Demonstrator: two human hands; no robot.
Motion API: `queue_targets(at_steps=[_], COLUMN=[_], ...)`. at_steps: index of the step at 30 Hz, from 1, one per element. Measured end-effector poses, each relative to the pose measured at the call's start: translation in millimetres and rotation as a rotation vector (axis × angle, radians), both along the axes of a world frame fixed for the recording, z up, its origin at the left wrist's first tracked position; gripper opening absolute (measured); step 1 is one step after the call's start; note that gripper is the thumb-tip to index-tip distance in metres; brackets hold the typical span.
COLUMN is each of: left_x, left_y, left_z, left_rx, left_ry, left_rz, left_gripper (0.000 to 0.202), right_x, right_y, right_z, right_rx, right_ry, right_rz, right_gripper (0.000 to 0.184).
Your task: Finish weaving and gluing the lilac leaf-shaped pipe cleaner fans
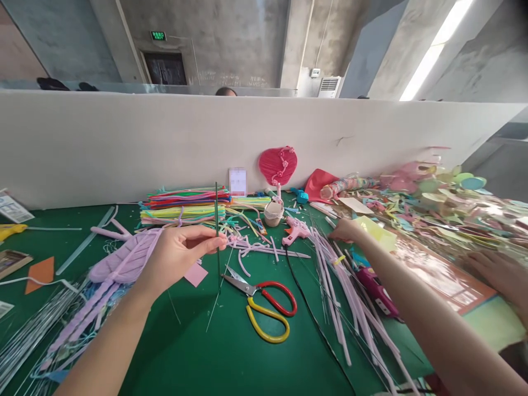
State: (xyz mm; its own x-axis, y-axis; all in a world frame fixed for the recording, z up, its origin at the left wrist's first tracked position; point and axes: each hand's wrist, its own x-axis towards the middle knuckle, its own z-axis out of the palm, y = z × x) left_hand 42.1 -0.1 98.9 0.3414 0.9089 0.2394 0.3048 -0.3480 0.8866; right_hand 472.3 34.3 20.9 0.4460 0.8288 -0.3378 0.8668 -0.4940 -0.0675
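Note:
My left hand is closed in a pinch on a thin dark green wire stem, held upright over the green table. My right hand reaches out to the right, resting on a bundle of pale pink pipe cleaners beside yellow paper; its fingers are mostly hidden. Scissors with red and yellow handles lie between my arms. A pink glue gun lies just left of my right hand.
A stack of coloured pipe cleaners lies by the white partition. A pink heart ornament stands in a small pot. Lilac leaf shapes and wires lie left. Paper scraps pile up right, where another person's hand rests.

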Motion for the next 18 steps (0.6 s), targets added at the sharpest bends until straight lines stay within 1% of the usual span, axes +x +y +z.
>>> queue_targets(at_steps=[2,4,8,11,14,16,18], left_x=[0,0,-1,-1,-1,-1,-1], left_y=[0,1,3,4,4,5,6], left_z=[-0.6,-1.5,-3.1,-3.5,-3.9,-4.5,-5.5], left_rx=[-0.001,0.005,0.016,-0.007,-0.023,-0.020,-0.017], left_ry=[0.000,0.010,0.012,-0.022,-0.053,-0.058,-0.052], left_rz=[0.003,0.004,-0.008,-0.024,-0.036,-0.040,-0.042], left_gripper=[0.018,0.019,0.019,0.019,0.021,0.022,0.023], right_x=[0,-1,-6,-10,-13,-14,-16], right_y=[2,4,7,12,18,23,27], right_z=[-0.6,-2.6,-5.7,0.8,17.5,31.6,45.4], right_rx=[-0.090,-0.124,-0.096,0.005,0.147,0.271,0.455], right_ry=[0.006,0.009,0.015,0.018,0.049,0.095,0.144], right_rz=[-0.014,-0.012,0.005,0.025,0.049,0.069,0.092], right_gripper=[0.030,0.032,0.034,0.034,0.030,0.027,0.028])
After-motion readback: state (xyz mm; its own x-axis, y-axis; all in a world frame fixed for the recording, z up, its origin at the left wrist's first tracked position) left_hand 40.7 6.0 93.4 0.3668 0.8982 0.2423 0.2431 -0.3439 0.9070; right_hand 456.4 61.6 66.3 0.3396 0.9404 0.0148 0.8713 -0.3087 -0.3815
